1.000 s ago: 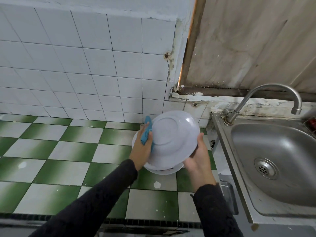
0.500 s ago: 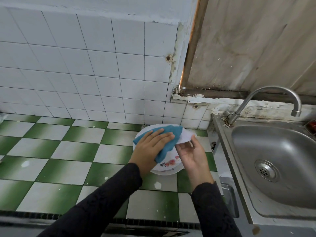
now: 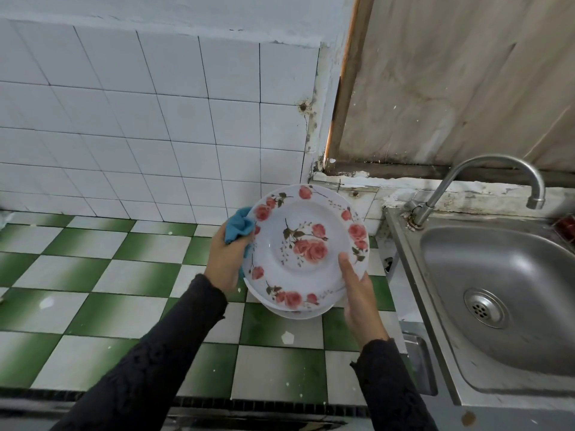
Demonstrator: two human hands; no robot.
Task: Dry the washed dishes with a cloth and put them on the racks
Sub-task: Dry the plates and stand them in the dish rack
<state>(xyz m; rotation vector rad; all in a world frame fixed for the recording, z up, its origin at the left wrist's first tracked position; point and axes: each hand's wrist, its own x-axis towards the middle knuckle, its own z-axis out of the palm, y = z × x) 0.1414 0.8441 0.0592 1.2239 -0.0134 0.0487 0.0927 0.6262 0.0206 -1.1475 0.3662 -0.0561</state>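
Observation:
A white plate with pink roses (image 3: 303, 241) is tilted up with its face toward me, above the green and white checkered counter (image 3: 130, 275). My left hand (image 3: 225, 262) holds its left rim together with a bunched blue cloth (image 3: 238, 227). My right hand (image 3: 357, 293) grips its lower right rim, thumb lying on the face. Just under it, another white plate (image 3: 298, 312) lies on the counter, mostly hidden.
A steel sink (image 3: 504, 293) with a curved tap (image 3: 485, 178) lies to the right. White wall tiles (image 3: 155, 126) back the counter, and a stained board (image 3: 451, 82) stands behind the sink. No rack shows.
The plate was wiped on its face with the cloth, then lifted and tilted toward me. The cloth moved from the plate's face to its left rim.

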